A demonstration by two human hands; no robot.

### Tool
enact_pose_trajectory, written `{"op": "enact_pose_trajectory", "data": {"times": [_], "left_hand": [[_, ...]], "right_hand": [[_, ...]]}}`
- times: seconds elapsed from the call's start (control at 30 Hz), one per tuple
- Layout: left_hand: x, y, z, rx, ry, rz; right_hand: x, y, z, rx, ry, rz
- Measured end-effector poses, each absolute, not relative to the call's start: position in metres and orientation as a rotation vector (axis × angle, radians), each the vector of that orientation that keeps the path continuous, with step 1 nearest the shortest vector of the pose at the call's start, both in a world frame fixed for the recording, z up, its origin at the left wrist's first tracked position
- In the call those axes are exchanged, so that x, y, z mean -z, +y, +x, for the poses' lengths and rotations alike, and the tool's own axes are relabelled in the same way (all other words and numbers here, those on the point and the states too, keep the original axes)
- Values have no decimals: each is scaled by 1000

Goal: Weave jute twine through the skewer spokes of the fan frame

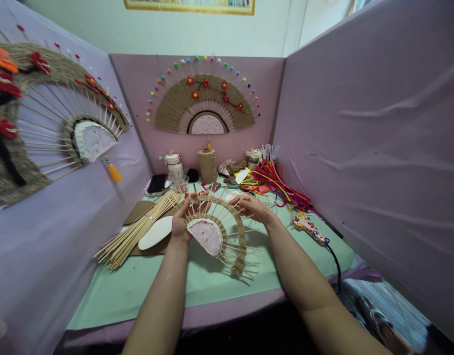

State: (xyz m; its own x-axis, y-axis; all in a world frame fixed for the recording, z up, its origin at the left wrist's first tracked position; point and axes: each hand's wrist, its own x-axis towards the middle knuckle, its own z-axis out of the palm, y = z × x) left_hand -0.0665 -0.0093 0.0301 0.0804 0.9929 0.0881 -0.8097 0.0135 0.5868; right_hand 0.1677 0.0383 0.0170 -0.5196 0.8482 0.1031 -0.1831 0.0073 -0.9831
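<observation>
- Holding half-woven fan just above the desk, both forearms stretched forward.
- Gripping fan's left edge with left hand, fingers curled over the rim.
- Pinching fan's upper-right rim with right hand, wrist bent inward.
- Left of fan: skewer bundle, close.
- Right of fan: bare desk, then patterned glue gun.

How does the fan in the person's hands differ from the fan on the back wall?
The held fan has a narrow twine band; the wall fan has a wide one. The wall fan bears red flowers and coloured beads; the held fan is bare. The held fan tilts in the left hand; the wall fan hangs upright. Both have pale half-round centres and radiating sticks.
</observation>
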Motion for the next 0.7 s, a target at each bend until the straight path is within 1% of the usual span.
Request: {"op": "enact_pose_trajectory", "data": {"times": [0.27,0.53,0.6,0.7], "left_hand": [[-29,-7,-61,-1469,453,564],[-16,9,-58,-1471,878,518],[-12,10,-56,-1541,974,550],[-10,5,-53,-1846,1101,649]], "right_hand": [[-20,37,170,-1586,-1443,-817],[-23,40,175,-1502,-1394,-869],[-23,42,177,-1482,-1403,-896],[-23,44,182,-1457,-1408,-906]]}}
